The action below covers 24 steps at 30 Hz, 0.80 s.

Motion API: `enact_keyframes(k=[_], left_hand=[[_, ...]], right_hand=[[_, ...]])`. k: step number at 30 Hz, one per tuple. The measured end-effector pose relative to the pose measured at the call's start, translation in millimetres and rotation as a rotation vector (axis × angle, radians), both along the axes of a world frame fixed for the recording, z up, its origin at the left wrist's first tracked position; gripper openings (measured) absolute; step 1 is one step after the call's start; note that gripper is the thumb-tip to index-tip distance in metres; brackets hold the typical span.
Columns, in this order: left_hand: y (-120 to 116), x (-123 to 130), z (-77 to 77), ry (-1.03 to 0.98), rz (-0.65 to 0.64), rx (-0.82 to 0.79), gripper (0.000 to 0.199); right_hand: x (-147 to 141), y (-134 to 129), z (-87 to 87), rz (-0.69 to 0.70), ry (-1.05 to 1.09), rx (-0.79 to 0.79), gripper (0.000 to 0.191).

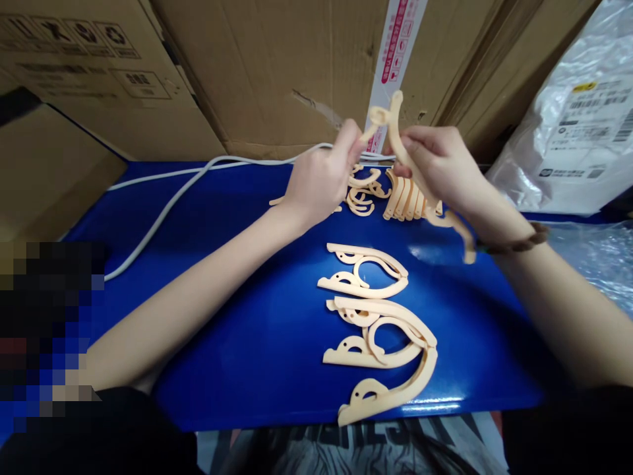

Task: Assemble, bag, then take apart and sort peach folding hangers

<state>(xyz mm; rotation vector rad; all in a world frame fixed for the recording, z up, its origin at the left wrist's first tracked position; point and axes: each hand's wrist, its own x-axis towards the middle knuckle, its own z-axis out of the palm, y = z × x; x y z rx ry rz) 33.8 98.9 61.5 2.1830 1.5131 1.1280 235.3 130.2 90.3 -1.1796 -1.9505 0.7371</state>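
Observation:
Above the far part of the blue table, my right hand is closed on a cream plastic folding hanger arm, whose notched end hangs down below the wrist. My left hand pinches a smaller cream hanger hook; its outer end meets the arm near the top, though I cannot tell whether the two are joined. Folded cream hangers lie on the table nearer to me, the closest one partly spread. Behind my hands are a pile of loose curved hooks and a row of hanger arms.
Cardboard boxes stand along the back and left of the blue table. A white cable curves across the left side. A plastic-wrapped parcel leans at the right, with clear plastic film below it.

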Motion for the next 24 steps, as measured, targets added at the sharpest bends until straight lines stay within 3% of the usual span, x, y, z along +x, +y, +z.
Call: enact_keyframes(k=[3, 6, 9, 13, 15, 17, 19, 22, 24], left_hand=[[11, 4, -12.5, -0.004, -0.013, -0.100, 0.034], [25, 3, -22.9, -0.002, -0.006, -0.230, 0.038], [29, 0, -23.8, -0.076, 0.020, -0.285, 0.046], [20, 2, -6.4, -0.480, -0.256, -0.586, 0.042], [15, 4, 5.5, -0.649, -0.347, -0.688, 0.031], [11, 4, 15.6, -0.764, -0.328, -0.688, 0.019], [8, 3, 22.8, -0.832, -0.289, -0.669, 0.009], [4, 3, 29.3, -0.872, -0.303, -0.668, 0.010], [-1, 5, 31.6, -0.848, -0.365, -0.721, 0.014]], right_hand=[[0, 2, 3.6, -0.011, 0.286, -0.211, 0.014], [2, 6, 7.1, -0.095, 0.401, -0.205, 0.009], [3, 10, 8.7, -0.169, 0.505, -0.182, 0.008], [5, 12, 8.1, -0.217, 0.516, 0.008, 0.003], [7, 11, 7.6, -0.244, 0.465, 0.138, 0.015], [12, 10, 7.9, -0.258, 0.383, 0.259, 0.023], [18, 8, 8.9, -0.264, 0.256, 0.369, 0.018], [23, 2, 10.0, -0.279, -0.084, 0.478, 0.001], [20, -2, 8.5, -0.273, -0.389, 0.518, 0.012]])
